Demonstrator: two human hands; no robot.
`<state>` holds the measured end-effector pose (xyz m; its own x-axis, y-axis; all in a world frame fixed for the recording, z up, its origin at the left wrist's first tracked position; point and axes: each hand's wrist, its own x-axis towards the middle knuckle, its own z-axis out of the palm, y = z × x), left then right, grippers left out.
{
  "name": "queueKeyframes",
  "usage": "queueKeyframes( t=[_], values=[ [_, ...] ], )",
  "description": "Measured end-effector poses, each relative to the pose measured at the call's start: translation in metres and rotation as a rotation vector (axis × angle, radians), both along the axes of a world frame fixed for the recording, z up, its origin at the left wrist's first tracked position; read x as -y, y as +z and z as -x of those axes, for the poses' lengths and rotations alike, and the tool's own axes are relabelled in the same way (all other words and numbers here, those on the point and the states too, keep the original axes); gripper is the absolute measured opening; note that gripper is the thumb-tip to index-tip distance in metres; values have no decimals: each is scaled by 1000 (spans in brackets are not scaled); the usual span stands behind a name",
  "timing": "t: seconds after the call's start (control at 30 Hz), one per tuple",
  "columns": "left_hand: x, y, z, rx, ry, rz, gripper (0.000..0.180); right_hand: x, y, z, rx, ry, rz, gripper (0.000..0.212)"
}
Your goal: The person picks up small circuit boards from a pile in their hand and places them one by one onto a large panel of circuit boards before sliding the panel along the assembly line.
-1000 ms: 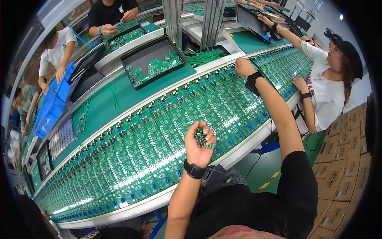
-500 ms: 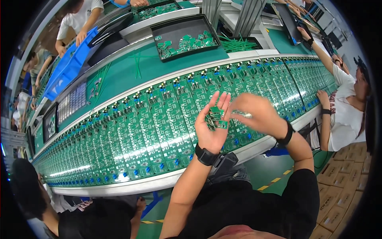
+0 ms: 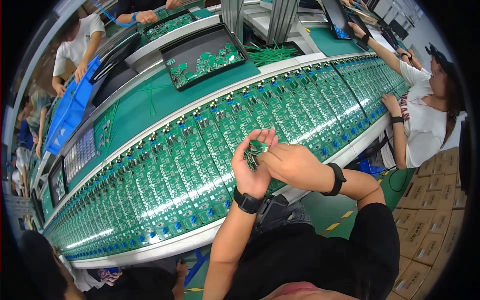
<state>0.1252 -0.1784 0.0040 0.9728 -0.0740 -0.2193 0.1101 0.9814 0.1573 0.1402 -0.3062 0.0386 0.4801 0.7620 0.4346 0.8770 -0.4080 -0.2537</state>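
My left hand (image 3: 247,177) is palm up and cupped around a small heap of green circuit boards (image 3: 255,148) with metal pins. Over that palm, my right hand (image 3: 297,165) has its fingers pinched together at the heap's edge. Whatever lies between those fingertips is hidden. Both hands are above a long row of large green circuit board panels (image 3: 195,170), which carry blue parts along the near edge and small upright components along the far edge.
Beyond the row stands a black tray (image 3: 185,49) with loose small boards. Thin green strips (image 3: 270,54) lie beside it. A blue bin (image 3: 70,112) is at the far left. A co-worker (image 3: 425,107) works at right, near stacked cartons (image 3: 425,215).
My right hand has come left and down from beside my left hand to the heap, its fingers closing together. The view has shifted, with the bench moving left in it.
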Motion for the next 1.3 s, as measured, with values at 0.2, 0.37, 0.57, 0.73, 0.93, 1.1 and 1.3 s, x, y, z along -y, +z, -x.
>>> queueKeyframes(
  t=[0.2,0.37,0.57,0.73,0.93,1.1,1.3],
  values=[
    [-4,-1,0,-73,-17,111,17,18,23,-11,-49,-35,-72,20],
    [-6,-2,1,-74,-32,141,13,77,34,-108,-280,-487,-323,12],
    [-2,0,-2,-83,-40,118,11,188,-53,-237,-310,-665,-393,12],
    [-2,-3,-1,-54,-51,125,11,195,-76,-256,-371,-843,-341,12],
    [-3,-4,0,-19,-69,145,13,172,-72,-245,-547,-828,-452,7],
    [1,0,0,-21,-67,118,14,169,-75,-241,-350,-728,-347,6],
    [1,-1,0,-15,-70,118,14,167,-74,-239,-277,-736,-265,9]
  ],
)
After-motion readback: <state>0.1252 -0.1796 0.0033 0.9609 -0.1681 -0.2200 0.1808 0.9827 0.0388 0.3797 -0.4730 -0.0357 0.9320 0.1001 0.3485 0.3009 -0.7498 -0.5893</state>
